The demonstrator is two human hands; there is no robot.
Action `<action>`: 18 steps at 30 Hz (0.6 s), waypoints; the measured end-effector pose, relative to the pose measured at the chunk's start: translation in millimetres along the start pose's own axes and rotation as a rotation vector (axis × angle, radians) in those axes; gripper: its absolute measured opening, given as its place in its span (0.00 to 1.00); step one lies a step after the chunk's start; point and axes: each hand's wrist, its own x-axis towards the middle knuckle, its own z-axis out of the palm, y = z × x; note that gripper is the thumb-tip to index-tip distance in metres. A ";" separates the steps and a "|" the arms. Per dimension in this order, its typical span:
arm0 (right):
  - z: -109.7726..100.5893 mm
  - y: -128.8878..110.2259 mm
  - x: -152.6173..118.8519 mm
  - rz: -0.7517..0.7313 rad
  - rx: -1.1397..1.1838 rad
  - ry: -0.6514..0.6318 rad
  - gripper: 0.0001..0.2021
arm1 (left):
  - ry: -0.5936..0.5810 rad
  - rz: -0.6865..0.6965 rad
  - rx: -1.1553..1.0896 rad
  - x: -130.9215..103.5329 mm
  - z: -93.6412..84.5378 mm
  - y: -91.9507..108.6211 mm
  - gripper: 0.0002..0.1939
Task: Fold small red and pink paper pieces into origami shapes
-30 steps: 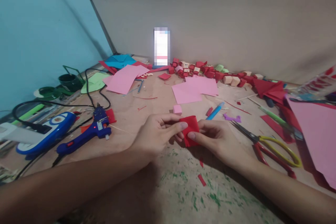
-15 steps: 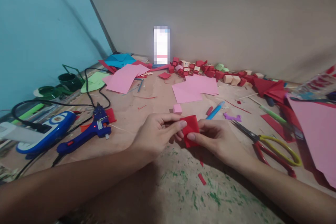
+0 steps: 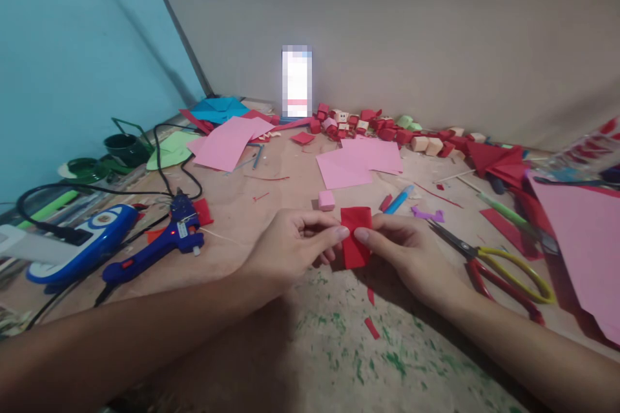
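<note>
The red paper (image 3: 356, 253), a small upright rectangle just below and right of the frame's centre, should be almost weightless, stiff enough to stand flat between the hands yet easy to crease or tear; it looks matt, so I would expect little slipping, and its side edges seem the best place to take hold, with light pressure so the face stays smooth. The left hand (image 3: 296, 240) has its thumb and fingers pinched together on the left edge, while the right hand (image 3: 409, 246) presses its thumb on the face near the right edge, its fingertips hidden behind. Just above sits a crisp-sided pink cube (image 3: 326, 200), and right of it a smooth, slim blue pen (image 3: 398, 200) and a curled purple scrap (image 3: 427, 214). Below the hands, a thin red strip (image 3: 372, 328) lies on the dull brown tabletop (image 3: 232, 361), roughened with green flecks. At right of centre are metal-bladed scissors (image 3: 465, 249) with red and yellow handles; at left, a hard plastic glue gun (image 3: 140, 263). Flat pink sheets (image 3: 343, 171) lie at upper centre, and behind them runs a row of angular little blocks (image 3: 403, 137), mostly red, some pale
</note>
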 end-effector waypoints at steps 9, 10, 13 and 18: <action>-0.6 0.7 1.5 -0.011 -0.014 -0.018 0.14 | -0.041 0.040 0.072 -1.2 -0.3 -3.5 0.09; -0.7 0.6 1.6 -0.010 -0.013 -0.018 0.15 | -0.045 0.045 0.077 -0.9 -0.2 -3.6 0.09; -1.1 0.4 2.2 -0.005 -0.019 -0.016 0.17 | -0.050 0.062 0.083 -0.1 -0.2 -3.7 0.09; 1.5 -2.2 0.6 0.009 0.003 -0.001 0.16 | -0.048 0.064 0.114 -0.7 -1.0 -3.2 0.10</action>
